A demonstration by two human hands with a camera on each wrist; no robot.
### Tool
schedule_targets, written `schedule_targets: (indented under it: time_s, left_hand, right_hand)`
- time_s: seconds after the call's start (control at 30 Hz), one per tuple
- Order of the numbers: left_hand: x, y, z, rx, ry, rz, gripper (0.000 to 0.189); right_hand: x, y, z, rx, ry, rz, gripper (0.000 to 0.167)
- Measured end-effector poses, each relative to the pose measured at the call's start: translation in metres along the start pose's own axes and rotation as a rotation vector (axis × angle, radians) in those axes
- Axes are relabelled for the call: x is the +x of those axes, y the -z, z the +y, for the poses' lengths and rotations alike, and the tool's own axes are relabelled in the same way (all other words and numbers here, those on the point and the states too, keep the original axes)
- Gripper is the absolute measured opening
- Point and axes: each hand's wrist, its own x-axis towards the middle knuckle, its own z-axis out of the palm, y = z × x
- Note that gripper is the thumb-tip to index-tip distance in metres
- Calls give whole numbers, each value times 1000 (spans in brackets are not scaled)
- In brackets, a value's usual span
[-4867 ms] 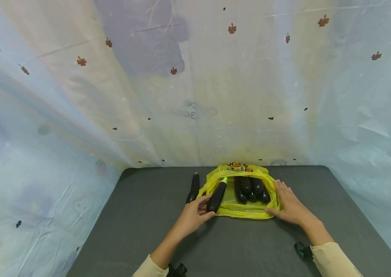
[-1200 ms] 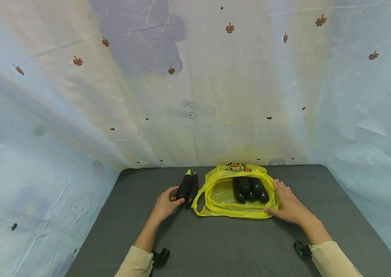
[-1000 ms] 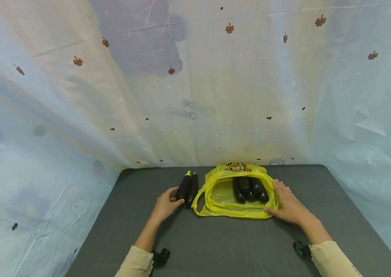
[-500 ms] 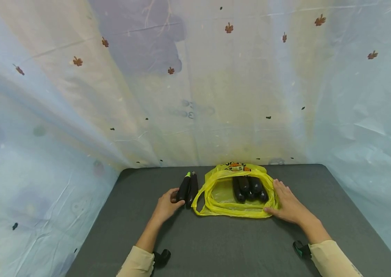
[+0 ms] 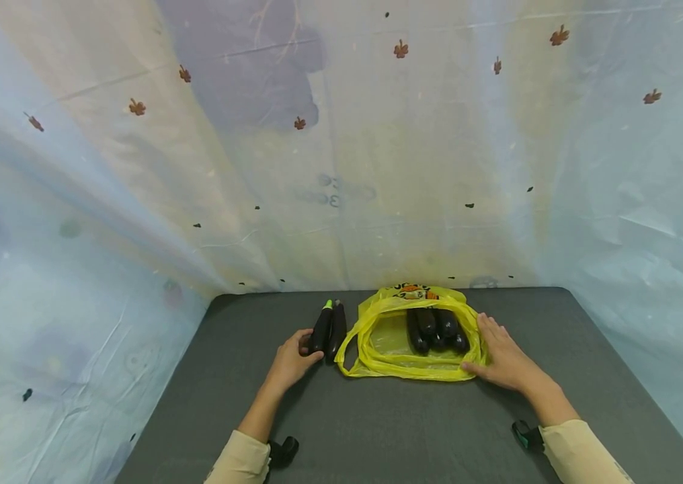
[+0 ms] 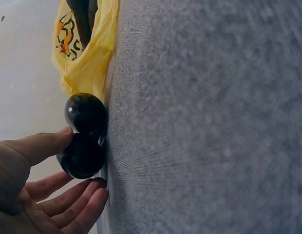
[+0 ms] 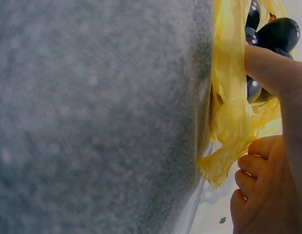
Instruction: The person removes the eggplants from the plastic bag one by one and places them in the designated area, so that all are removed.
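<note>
At the table's back left, my left hand (image 5: pixel 288 358) holds a dark eggplant (image 5: pixel 320 329) with a green stem end, thumb on one side and fingers on the other. In the left wrist view, its round end (image 6: pixel 83 156) rests on the table between thumb and fingers. A second eggplant (image 5: pixel 337 333) lies alongside it, touching. A yellow plastic bag (image 5: pixel 372 366) lies on its side with its mouth facing me and several eggplants (image 5: pixel 432 329) inside. My right hand (image 5: pixel 507 359) holds the bag's right edge, thumb over the lower rim and fingers along the outside.
The dark grey table (image 5: pixel 414 430) ends just behind the bag, against a pale plastic sheet (image 5: pixel 341 235) printed with leaves. The sheet also runs along both sides. A loose loop of the bag reaches left toward the two eggplants.
Nearly five seconds ago my left hand held the eggplant at the bag's mouth. It has since moved left and laid it beside the other one. My right hand has kept its place.
</note>
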Motion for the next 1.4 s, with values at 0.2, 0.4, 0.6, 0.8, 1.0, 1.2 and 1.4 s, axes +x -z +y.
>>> schedule_targets:
  time_s: [0.2,0.4,0.6,0.8,1.0,1.2,1.4]
  left_hand:
    - [-2,1,2,0,4,-6,65]
    - [-2,2,4,-5,3,9,64]
    - [-3,3,6,5,-12,28,64]
    - [-3,2,11,44,-25,35,62]
    - [-4,2,18,60,-38,47,61]
    - [-6,3,27,62,-56,62,59]
    - [-7,-3,44,84,-86,56,56]
  right_hand:
    - [1,0,-1,-2,-19,-12,123]
    - [1,1,-1,1,-21,-12,122]
    - [0,0,0,9,-23,-13,123]
    - [-1,-1,1,8,-15,-10,123]
    - [-2,-1,2,10,-15,-10,123]
    - [-3,1,0,14,-14,-8,122]
    - [-3,2,0,9,-9,-4,122]
